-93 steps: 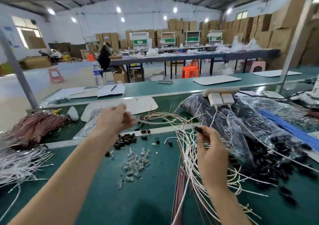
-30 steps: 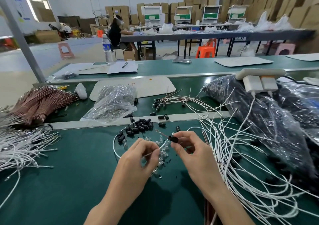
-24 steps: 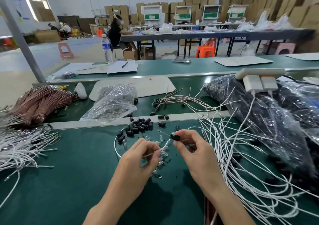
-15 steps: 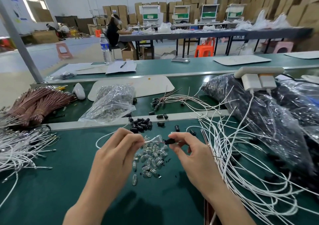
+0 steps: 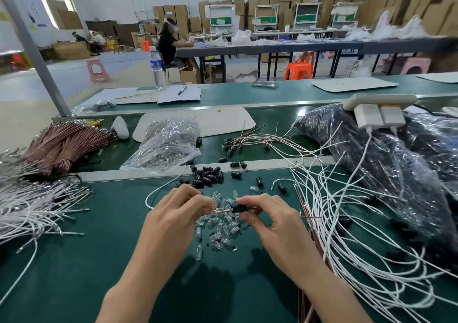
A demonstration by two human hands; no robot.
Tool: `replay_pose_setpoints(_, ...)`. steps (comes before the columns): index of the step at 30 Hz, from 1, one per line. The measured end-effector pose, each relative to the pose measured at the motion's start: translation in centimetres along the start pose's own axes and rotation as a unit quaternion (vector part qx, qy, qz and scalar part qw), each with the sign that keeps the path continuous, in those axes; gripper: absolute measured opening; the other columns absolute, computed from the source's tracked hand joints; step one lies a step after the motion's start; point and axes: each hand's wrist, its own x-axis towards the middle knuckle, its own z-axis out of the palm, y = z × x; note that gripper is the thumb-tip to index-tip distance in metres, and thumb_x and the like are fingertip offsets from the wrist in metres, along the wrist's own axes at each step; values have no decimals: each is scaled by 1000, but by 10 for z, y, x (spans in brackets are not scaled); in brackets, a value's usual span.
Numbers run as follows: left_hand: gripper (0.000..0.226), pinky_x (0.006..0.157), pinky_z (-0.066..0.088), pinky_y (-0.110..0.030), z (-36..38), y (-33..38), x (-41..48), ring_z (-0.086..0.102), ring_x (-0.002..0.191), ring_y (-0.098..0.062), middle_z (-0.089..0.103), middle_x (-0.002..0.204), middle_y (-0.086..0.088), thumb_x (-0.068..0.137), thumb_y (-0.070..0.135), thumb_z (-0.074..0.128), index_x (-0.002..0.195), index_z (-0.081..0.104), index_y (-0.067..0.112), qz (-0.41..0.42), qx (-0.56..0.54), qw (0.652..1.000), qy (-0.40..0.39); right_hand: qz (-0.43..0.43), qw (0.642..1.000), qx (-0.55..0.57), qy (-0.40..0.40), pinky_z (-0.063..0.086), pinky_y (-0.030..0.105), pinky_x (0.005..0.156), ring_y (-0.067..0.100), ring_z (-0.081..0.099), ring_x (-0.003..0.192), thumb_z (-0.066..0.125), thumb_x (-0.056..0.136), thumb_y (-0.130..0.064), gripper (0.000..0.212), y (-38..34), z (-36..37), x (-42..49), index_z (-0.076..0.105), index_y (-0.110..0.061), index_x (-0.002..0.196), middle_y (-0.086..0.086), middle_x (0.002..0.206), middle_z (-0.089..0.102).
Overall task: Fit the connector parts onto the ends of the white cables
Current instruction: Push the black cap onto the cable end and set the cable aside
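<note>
Gap has closed since half a second ago: left hand (image 5: 178,213), fingers curled, grip pinching the end of the white cable (image 5: 153,192), whose slack loops off far-left on the desk (image 5: 74,260). The tip now meets the black connector (image 5: 239,208) just above the pile of clear parts (image 5: 218,228), so insertion looks underway, though I can't tell if it's seated. Right hand (image 5: 272,223) mirrors it, grip pinching the connector between thumb and forefinger, other fingers tucked, both wrists low over the near desk.
</note>
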Motion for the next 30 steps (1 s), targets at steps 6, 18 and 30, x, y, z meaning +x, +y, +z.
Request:
replay_pose_setpoints(6,17,57,54,-42,-2,3,-1,62,70,-23,64,87,5,84,-3,75,85,73,13,-31,-28,999,-21,-4,1000,-5,-14,41,14,91,3,58,106,73,91,-28,25,-1,0,1,69,-39,112,-25,106,64)
replay_pose_setpoints(18,8,73,44,-10,10,2,-4,64,82,-6,64,90,15,86,18,73,89,77,24,-157,-221,958,-90,-15,999,-13,-42,43,17,92,5,56,102,73,89,-28,25,-1,-1,0,71,-36,112,-25,105,65)
replay_pose_setpoints(30,27,69,48,-18,12,-2,-7,60,72,-18,69,84,4,93,20,68,107,70,44,-222,-309,915,-134,-5,999,-19,-50,41,14,90,0,55,101,76,87,-28,21,0,-1,0,69,-39,104,-29,108,60)
